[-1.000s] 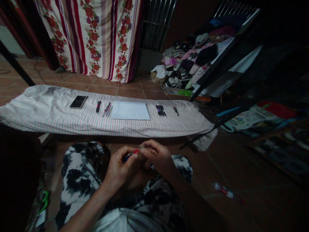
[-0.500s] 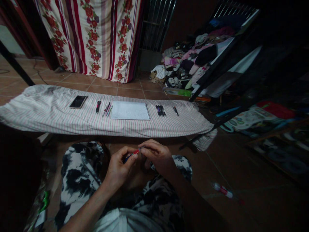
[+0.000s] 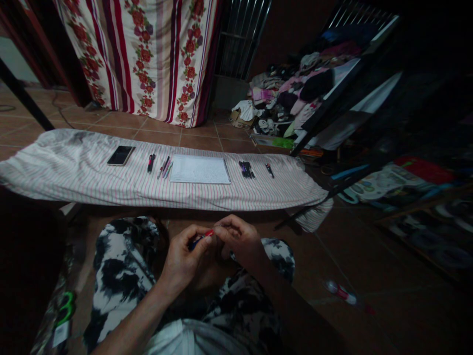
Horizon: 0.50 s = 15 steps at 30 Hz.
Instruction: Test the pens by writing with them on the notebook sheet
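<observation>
Two-handed pinch on a red-and-blue pen, short of the surface's near edge

At the centre, the fingers of my left hand (image 3: 186, 249) pinch a red-and-blue pen (image 3: 209, 232), its red end aimed towards 2 o'clock. The thumb and forefinger of my right hand (image 3: 238, 239) come together just beside that end; whether they grip a small part there, I cannot tell. The step in hand appears to be close work at the red end; a next move would call for a steady left hold while the right fingers turn or draw in line with the barrel.

Outward at 12 o'clock runs the near edge of the cloth-covered surface (image 3: 207, 199), with a spiral notebook (image 3: 200, 168) beyond it. Coloured pens (image 3: 164, 167) lie at 11 o'clock, a phone (image 3: 121, 155) towards 10, black pens (image 3: 246, 170) at 1, and a single dark pen (image 3: 270, 170) between 1 and 2. Bare cloth fronts the notebook and broadens past the single pen. My knees flank the hands, narrowing sideways room; forward and upward appears freer.
</observation>
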Motion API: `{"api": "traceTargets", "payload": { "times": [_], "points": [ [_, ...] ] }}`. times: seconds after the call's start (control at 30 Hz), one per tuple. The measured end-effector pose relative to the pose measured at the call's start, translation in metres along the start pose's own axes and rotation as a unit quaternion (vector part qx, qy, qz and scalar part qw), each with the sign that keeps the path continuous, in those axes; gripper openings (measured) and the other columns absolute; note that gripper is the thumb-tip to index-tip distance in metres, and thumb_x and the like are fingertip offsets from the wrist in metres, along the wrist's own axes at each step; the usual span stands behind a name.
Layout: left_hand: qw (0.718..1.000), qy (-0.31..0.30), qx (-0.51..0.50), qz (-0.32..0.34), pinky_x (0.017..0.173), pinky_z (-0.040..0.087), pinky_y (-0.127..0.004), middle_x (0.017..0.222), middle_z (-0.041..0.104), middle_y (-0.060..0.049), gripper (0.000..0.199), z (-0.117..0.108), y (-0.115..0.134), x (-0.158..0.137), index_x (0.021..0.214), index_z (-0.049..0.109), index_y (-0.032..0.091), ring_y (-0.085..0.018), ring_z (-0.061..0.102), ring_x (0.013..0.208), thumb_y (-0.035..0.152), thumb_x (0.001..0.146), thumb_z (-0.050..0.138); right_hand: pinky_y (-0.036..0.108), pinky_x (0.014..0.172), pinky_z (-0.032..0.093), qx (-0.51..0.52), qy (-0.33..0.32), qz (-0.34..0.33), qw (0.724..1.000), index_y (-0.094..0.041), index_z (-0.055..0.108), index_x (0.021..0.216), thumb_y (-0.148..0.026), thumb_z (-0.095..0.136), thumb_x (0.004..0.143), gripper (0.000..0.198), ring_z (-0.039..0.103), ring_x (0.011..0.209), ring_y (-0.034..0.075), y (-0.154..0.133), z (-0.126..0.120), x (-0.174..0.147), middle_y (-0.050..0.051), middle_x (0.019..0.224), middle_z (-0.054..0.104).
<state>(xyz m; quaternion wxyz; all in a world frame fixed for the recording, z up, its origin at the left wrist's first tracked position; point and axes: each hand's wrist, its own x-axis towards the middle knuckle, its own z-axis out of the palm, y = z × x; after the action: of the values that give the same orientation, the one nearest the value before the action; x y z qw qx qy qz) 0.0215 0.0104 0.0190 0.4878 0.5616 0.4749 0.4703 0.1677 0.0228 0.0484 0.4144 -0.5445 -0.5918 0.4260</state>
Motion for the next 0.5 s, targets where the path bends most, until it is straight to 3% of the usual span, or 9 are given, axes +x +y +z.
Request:
{"api": "traceTargets", "payload": {
  "times": [0.1,0.3,0.5],
  "points": [
    [1.0,-0.005,-0.015,-0.005,0.055,0.041,-0.021,0.062,0.058,0.001,0.018,-0.0004,0.0016,0.0003,0.079,0.063,0.015,-0.012,0.053,0.058,0.032,0.075,0.058,0.019,0.047,0.044,0.022,-0.007,0.009,1.0,-0.019,0.061,0.072,-0.028,0.06,0.07,0.01,0.06,0.061,0.013,-0.0001,0.0004,-0.0002,-0.001,0.06,0.059],
    [0.998,-0.012,-0.05,-0.03,0.051,0.039,-0.02,0.056,0.054,0.002,0.02,-0.0018,0.0066,0.0022,0.078,0.062,0.014,-0.011,0.05,0.053,0.033,0.073,0.059,0.019,0.048,0.045,0.066,-0.048,0.024,0.996,-0.019,0.064,0.095,-0.031,0.057,0.073,0.026,0.06,0.058,0.011,0.001,-0.0038,0.0008,0.0,0.07,0.062],
    [0.998,-0.024,-0.054,-0.035,0.05,0.038,-0.02,0.055,0.053,0.003,0.02,-0.0007,0.0049,0.002,0.079,0.061,0.014,-0.01,0.049,0.052,0.033,0.073,0.059,0.018,0.043,0.043,0.048,-0.041,-0.001,0.998,-0.019,0.068,0.085,-0.029,0.059,0.073,0.019,0.06,0.058,0.01,0.0012,-0.0045,0.0017,0.004,0.086,0.063]
  ]
}}
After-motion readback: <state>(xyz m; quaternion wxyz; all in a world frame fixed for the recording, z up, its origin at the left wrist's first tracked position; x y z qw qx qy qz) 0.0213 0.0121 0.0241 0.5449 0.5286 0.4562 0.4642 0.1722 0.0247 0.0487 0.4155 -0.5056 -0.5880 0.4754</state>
